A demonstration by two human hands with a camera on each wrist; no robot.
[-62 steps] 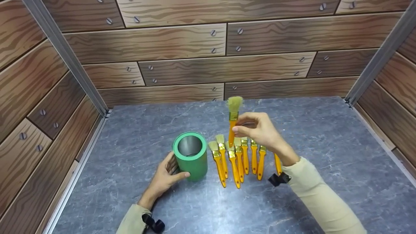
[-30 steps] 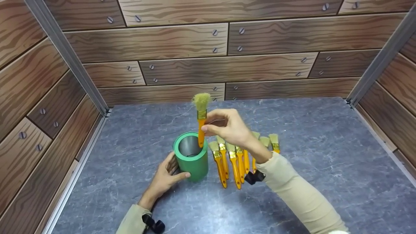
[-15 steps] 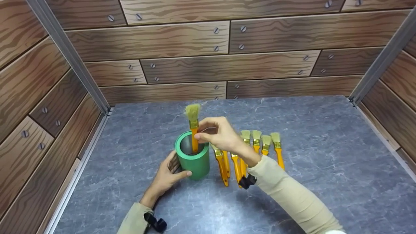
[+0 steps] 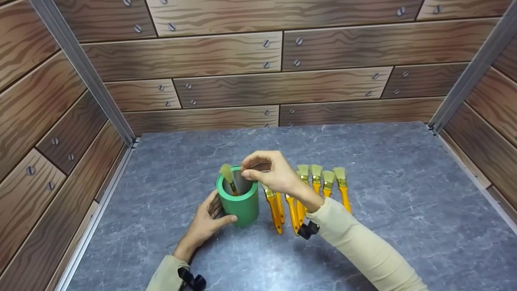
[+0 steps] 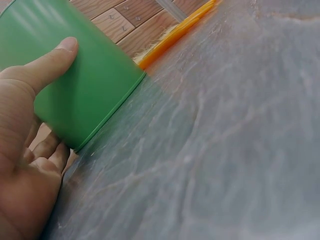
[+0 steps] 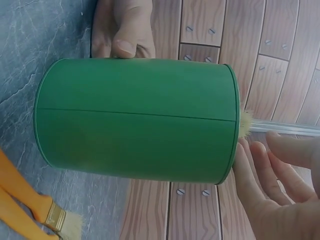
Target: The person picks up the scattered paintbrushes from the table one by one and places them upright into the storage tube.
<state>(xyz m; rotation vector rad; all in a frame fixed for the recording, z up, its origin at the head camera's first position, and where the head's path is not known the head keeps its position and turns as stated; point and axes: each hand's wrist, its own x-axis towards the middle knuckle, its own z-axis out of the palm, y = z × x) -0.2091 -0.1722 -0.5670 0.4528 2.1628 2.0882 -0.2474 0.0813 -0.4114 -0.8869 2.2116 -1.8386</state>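
A green can [image 4: 245, 210] stands upright on the table with its open end up. My left hand [image 4: 205, 220] holds its left side, thumb on the front and fingers behind, as the left wrist view also shows. Inside the can, a paintbrush [image 4: 227, 173] leans left, pale bristles up; its lower handle is hidden. Over the can's right rim is my right hand [image 4: 272, 171]. The right wrist view shows its thumb and fingers apart with nothing between them, near the bristles [image 6: 246, 124].
Right of the can, several orange-handled paintbrushes [image 4: 273, 210] lie on the grey marbled table [image 4: 387, 161], bristles away from me. The right forearm partly covers them. Wood-patterned panels [image 4: 226, 56] wall the back and sides.
My right hand has carried the paintbrush left from above the others, lowered it handle first into the can and let go. The brush now leans left. My left hand has stayed on the can.
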